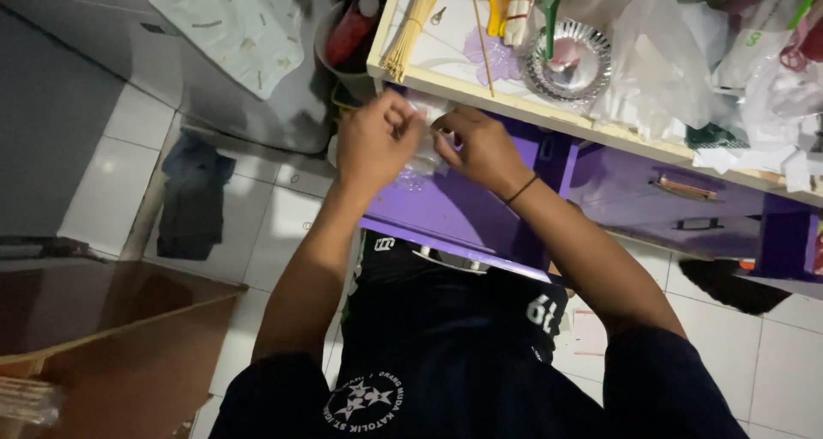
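Observation:
Both hands meet just below the front edge of a white tiled counter (pixel 446 62). My left hand (pixel 375 141) and my right hand (pixel 482 150) pinch a small clear plastic bag (pixel 423 158) between them, fingers curled on its top. The bag's contents are too small to tell. A dark band sits on my right wrist. A bundle of thin wooden skewers (pixel 411 26) lies on the counter above my left hand, and a single skewer (pixel 482 36) lies beside it.
A shiny foil dish (pixel 567 60) and crumpled plastic bags (pixel 677 62) crowd the counter's right. Purple cabinet drawers (pixel 677 201) sit under it. A bucket with a red bottle (pixel 351 32) stands left. A dark cloth (pixel 194 201) lies on the tiled floor; a brown cardboard box (pixel 111 336) is lower left.

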